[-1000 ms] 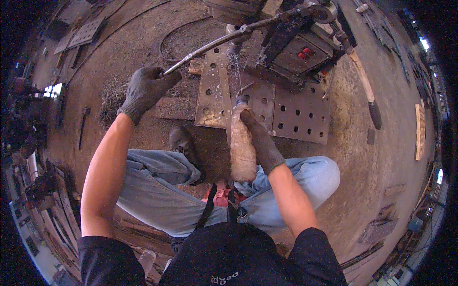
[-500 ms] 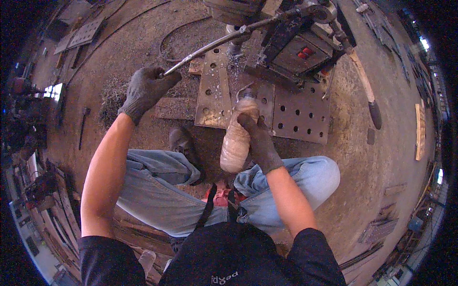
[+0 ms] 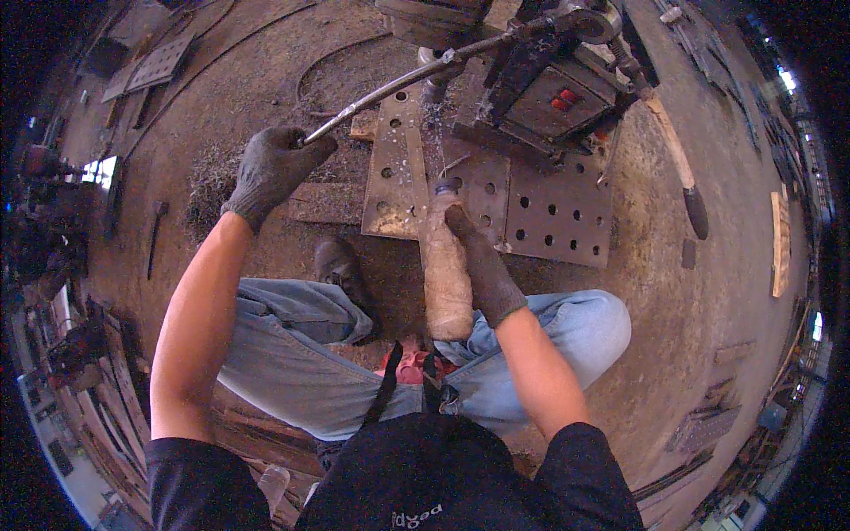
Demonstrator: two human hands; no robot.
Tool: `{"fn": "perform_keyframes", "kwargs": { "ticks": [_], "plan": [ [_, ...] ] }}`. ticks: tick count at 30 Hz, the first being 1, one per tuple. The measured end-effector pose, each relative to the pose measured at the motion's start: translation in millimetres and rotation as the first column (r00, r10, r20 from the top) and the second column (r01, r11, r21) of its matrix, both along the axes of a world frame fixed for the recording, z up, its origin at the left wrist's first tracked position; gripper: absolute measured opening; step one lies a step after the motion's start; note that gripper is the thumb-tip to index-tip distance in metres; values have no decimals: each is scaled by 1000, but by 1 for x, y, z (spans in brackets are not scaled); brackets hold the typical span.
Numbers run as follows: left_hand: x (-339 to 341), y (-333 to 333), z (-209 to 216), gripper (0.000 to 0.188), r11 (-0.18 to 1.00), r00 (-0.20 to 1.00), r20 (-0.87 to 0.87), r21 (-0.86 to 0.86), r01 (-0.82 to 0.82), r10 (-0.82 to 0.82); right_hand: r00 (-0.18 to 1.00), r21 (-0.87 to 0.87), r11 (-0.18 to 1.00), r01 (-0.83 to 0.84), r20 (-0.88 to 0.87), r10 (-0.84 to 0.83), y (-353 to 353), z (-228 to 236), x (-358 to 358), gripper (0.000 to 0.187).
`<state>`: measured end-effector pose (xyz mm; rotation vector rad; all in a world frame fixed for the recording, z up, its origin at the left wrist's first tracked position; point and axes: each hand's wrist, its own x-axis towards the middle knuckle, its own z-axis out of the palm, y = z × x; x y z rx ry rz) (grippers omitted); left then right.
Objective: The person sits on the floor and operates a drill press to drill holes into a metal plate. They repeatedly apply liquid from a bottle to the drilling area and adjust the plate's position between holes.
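Observation:
My left hand (image 3: 276, 170), in a dark grey knit glove, is closed around the end of a long metal lever (image 3: 385, 88). This lever runs up to the hub of a drilling machine (image 3: 540, 111) with a red switch. In my right hand (image 3: 489, 270), gloved alike, is a cloudy plastic bottle (image 3: 447, 279) with brownish contents, gripped at its side. Its blue-grey cap points away from me, a thin bent nozzle at its tip. Whitish drops streak between the nozzle and the machine's spindle (image 3: 434, 88). Below lie steel plates with round holes (image 3: 558, 226).
A second handle (image 3: 668, 142), wooden with a dark end, hangs right of the machine. Metal shavings (image 3: 212, 190) heap left of the plates, near a hammer-like tool (image 3: 154, 234). A cable (image 3: 305, 75) curves across the dirty floor. My shoe (image 3: 341, 265) is close to the plates.
My right hand has tilted the bottle more upright in view, its base moving nearer to me and its cap shifting left. My left hand stays on the lever.

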<state>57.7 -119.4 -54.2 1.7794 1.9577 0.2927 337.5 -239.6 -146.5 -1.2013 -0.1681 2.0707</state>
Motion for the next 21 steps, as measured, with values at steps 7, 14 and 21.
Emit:
{"fn": "perform_keyframes", "kwargs": {
  "ticks": [7, 14, 21],
  "plan": [
    [-4, 2, -7, 50, 999, 999, 33, 32, 24, -25, 1000, 6, 1000, 3, 1, -3, 1, 3, 0, 53],
    [-7, 3, -12, 52, 1000, 1000, 15, 21, 21, -22, 998, -4, 1000, 4, 64, -4, 2, 5, 1, 47],
    [-6, 3, -14, 53, 998, 998, -26, 46, 50, -48, 999, -13, 999, 34, -4, -34, 1, -1, 1, 43]
  ]
}}
